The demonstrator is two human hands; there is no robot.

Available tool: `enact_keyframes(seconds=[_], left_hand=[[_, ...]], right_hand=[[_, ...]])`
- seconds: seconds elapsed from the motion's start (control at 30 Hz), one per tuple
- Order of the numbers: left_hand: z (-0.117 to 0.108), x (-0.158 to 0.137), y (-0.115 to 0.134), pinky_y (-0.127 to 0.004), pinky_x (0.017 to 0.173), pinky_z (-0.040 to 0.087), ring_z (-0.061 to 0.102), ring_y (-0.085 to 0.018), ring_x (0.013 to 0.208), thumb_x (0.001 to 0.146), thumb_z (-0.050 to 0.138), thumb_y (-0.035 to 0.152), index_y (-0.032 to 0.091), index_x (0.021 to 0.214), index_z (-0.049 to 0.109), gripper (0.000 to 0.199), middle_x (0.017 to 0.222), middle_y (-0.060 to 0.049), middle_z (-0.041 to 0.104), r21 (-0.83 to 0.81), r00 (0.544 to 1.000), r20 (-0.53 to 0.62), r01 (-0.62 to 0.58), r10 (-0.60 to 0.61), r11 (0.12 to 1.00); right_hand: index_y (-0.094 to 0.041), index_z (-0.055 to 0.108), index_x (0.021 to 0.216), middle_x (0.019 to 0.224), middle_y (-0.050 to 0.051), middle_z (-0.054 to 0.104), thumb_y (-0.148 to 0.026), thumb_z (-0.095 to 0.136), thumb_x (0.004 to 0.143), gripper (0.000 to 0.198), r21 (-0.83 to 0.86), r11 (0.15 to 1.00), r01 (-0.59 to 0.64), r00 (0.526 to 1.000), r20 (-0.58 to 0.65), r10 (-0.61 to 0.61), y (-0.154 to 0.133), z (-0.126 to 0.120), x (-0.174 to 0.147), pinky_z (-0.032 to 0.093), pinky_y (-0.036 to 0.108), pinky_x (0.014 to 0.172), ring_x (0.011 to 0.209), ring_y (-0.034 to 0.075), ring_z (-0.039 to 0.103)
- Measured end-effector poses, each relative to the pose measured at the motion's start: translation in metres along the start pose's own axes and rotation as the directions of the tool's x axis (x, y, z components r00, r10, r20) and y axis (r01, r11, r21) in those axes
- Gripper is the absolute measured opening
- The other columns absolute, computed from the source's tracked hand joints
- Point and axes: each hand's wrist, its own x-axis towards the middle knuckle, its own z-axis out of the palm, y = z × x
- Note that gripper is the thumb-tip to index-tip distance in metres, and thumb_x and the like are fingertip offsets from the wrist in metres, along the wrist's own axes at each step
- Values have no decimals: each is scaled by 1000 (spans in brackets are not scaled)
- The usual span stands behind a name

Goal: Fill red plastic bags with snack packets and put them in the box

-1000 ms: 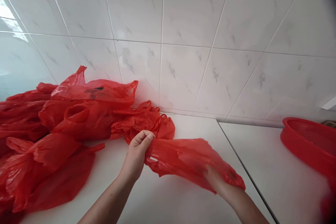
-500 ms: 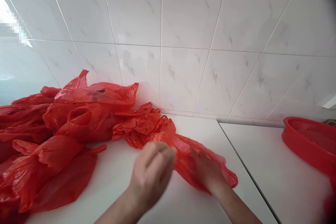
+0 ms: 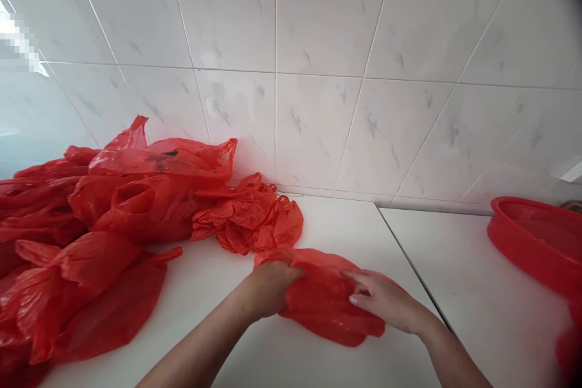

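Observation:
A red plastic bag [image 3: 330,306] lies loosely spread on the white table in front of me. My left hand [image 3: 273,288] is closed on its left end, the thumb on top and the other fingers hidden by the plastic. On the bag's right part rests my right hand [image 3: 375,297], index finger stretched out and thumb apart from it, touching the plastic. Just behind the bag sits a small heap of crumpled red bags [image 3: 248,215].
A big pile of red plastic bags [image 3: 150,212] covers the left side. A red plastic basket [image 3: 522,248] stands at the right. The white table [image 3: 345,221] meets a tiled wall [image 3: 318,121] at the back, and a dark seam [image 3: 422,285] runs across its surface.
My left hand has come down onto the bag and taken hold of its left end. The bag has shifted nearer to me, away from the small heap. My right hand now lies on top of it.

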Motion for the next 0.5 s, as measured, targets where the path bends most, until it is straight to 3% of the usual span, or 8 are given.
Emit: enact_keyframes(seconds=[0.07, 0.17, 0.27, 0.33, 0.4, 0.5], left_hand=[[-10, -3, 11, -24, 57, 45, 64, -22, 84, 62, 57, 3, 28, 101, 67, 48, 95, -2, 68, -18, 995, 24, -101, 101, 995], [-22, 1, 27, -25, 66, 46, 63, -17, 85, 76, 48, 3, 28, 109, 63, 44, 98, -1, 69, -119, 976, -49, -218, 213, 969], [-21, 12, 29, -27, 77, 47, 61, -16, 92, 83, 46, 7, 26, 102, 65, 34, 99, -1, 69, -120, 950, -125, -300, 285, 946], [-13, 23, 21, -35, 91, 44, 55, -22, 110, 81, 55, 13, 26, 97, 68, 25, 114, -3, 65, 13, 955, -125, -268, 268, 963], [-2, 33, 9, -46, 98, 40, 47, -30, 123, 74, 66, 18, 26, 94, 69, 21, 124, -6, 60, 159, 978, -113, -157, 176, 975], [9, 43, -6, -48, 93, 43, 47, -34, 122, 71, 69, 16, 25, 95, 69, 26, 122, -9, 60, 233, 990, -122, -45, 75, 972]], right_hand=[[-31, 62, 124, 98, 3, 69, -31, 60, 80, 44, 19, 999, 43, 999, 25, -43, -5, -2, 0, 49, 30, 76, 90, 22, 64], [-32, 63, 122, 126, 3, 59, -29, 57, 82, 41, 37, 992, 119, 993, -21, -119, -14, 6, 4, 47, 34, 89, 113, 24, 55], [-35, 64, 119, 123, 1, 60, -20, 56, 79, 43, -85, 983, 160, 987, -15, -162, -17, 22, 13, 48, 32, 85, 110, 23, 57], [-33, 70, 106, 111, 1, 64, -11, 53, 74, 42, -237, 951, 199, 980, 41, -195, -16, 33, 19, 49, 29, 78, 100, 21, 60], [-30, 73, 94, 103, 1, 63, -3, 49, 70, 43, -353, 901, 253, 967, 88, -237, -13, 43, 21, 49, 27, 74, 94, 19, 61], [-32, 69, 105, 114, 0, 61, -5, 46, 77, 46, -383, 871, 307, 946, 19, -324, -10, 49, 13, 49, 30, 85, 103, 18, 59]])
